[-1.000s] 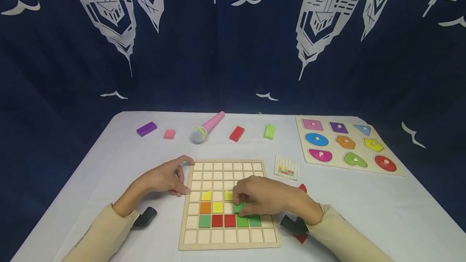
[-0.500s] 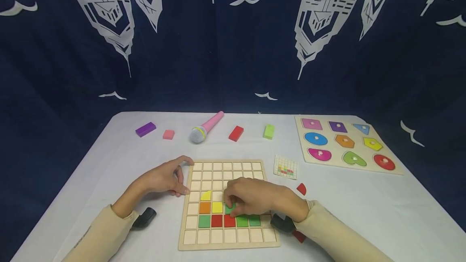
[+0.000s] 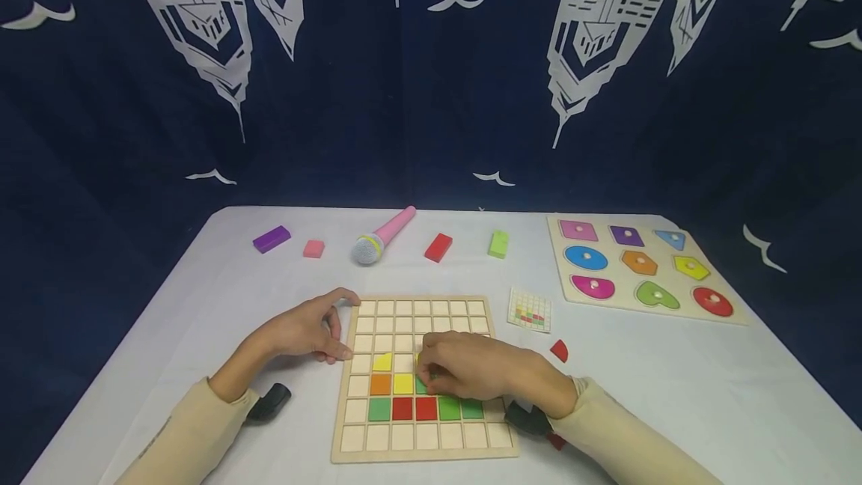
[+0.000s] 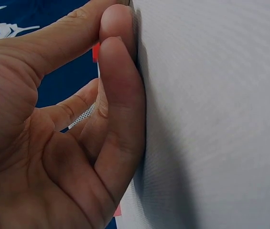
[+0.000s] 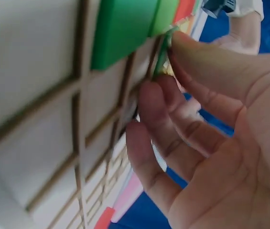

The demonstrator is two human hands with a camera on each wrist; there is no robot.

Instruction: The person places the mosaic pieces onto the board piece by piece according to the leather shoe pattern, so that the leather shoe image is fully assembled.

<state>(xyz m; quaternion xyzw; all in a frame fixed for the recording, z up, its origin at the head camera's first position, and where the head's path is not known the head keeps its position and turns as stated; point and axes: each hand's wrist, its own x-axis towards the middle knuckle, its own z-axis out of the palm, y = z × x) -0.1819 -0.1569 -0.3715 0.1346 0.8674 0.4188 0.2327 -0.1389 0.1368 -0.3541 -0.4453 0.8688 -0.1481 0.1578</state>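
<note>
My right hand is over the wooden grid board, thumb and fingertips pinching a green tile at a square in the middle of the board. Most of that tile is hidden by the fingers in the head view. Left of it lie a yellow tile and an orange tile. In the row nearer me sit red tiles and green tiles. A yellow piece with a cut corner lies farther up. My left hand touches the board's left edge with forefinger and thumb.
A small pattern card and a red wedge piece lie right of the board. Beyond are a shape puzzle, a pink toy microphone, and purple, pink, red and light green blocks.
My right hand has carried the green tile leftward over the board to the square beside the yellow tile, then shifted only slightly. The left hand has stayed at the board's edge.
</note>
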